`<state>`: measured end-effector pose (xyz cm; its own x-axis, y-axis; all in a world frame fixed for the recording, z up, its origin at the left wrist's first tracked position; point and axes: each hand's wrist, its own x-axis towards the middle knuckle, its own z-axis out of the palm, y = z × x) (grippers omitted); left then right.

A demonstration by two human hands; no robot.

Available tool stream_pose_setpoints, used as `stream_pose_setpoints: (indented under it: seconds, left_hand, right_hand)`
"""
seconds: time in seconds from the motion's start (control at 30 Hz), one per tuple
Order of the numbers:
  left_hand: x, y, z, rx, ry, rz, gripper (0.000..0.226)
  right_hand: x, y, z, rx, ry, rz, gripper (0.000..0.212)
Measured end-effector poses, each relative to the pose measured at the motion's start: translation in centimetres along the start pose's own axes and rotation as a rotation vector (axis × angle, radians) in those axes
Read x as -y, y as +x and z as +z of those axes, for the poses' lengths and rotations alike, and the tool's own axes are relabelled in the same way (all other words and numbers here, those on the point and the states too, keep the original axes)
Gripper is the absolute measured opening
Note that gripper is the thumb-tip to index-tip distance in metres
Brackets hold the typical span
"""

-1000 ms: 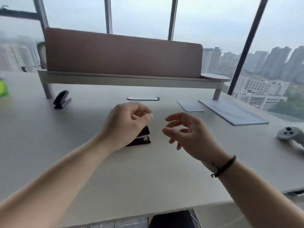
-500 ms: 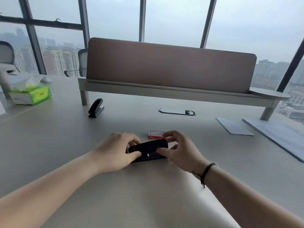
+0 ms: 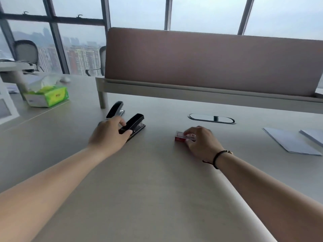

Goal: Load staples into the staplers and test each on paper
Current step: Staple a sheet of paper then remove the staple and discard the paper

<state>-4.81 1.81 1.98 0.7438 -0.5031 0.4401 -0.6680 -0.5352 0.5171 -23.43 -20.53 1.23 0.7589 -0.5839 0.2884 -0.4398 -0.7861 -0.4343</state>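
Two black staplers lie on the beige desk left of centre. My left hand (image 3: 108, 135) grips the rear end of the nearer stapler (image 3: 135, 124), whose front points away to the right. The second stapler (image 3: 115, 109) sits just behind it, untouched. To the right, my right hand (image 3: 201, 142) closes its fingers around a small red and white staple box (image 3: 180, 137) that rests on the desk. Sheets of white paper (image 3: 290, 142) lie at the far right.
A brown divider screen on a raised shelf (image 3: 201, 92) runs across the back of the desk. An oval cable port (image 3: 211, 118) sits behind the box. A green tissue pack (image 3: 47, 96) stands at the far left. Office chairs and windows lie beyond.
Both hands held one stapler at the centre. Now my left hand has carried it left beside the second stapler, and my right hand has let go and taken the staple box.
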Motion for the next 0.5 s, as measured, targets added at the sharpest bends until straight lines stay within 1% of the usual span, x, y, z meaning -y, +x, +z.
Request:
stream_pose_setpoints:
  seconds: [0.13,0.37,0.5]
  left_hand:
    - [0.6,3.1,2.4,-0.089,0.104,0.016,0.025]
    - [1.8,7.5,4.8,-0.138,0.27,0.061,0.028]
    - [2.2,7.9,4.9,-0.194,0.318,0.014,0.027]
  right_hand:
    - [-0.3,3.8,1.6,-0.064,-0.014,0.018,0.029]
    - [-1.4,10.5,4.1,-0.135,0.013,0.082,0.03]
    - [-1.8,12.0,4.7,-0.143,-0.001,0.064,0.03]
